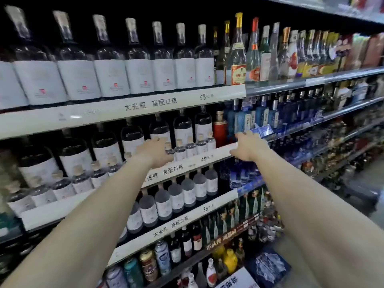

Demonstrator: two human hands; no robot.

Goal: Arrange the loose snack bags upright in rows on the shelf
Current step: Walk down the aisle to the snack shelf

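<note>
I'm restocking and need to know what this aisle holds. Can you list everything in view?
Grey metal store shelving: several tiers, full width.
White price strips: three, on the left tier edges.
Tall clear glass bottles with white labels: about eight, top tier left.
Small cork-topped clear bottles: one row, second tier front.
Red ceramic bottle: one, second tier middle.
Blue glass bottles: many, second tier right.
Frosted grey bottles: one row, third tier.
Yellow rounded bottles: two or so, lowest tier.
Left hand: among the small cork-topped bottles.
Right hand: at the second strip's right end.
</note>
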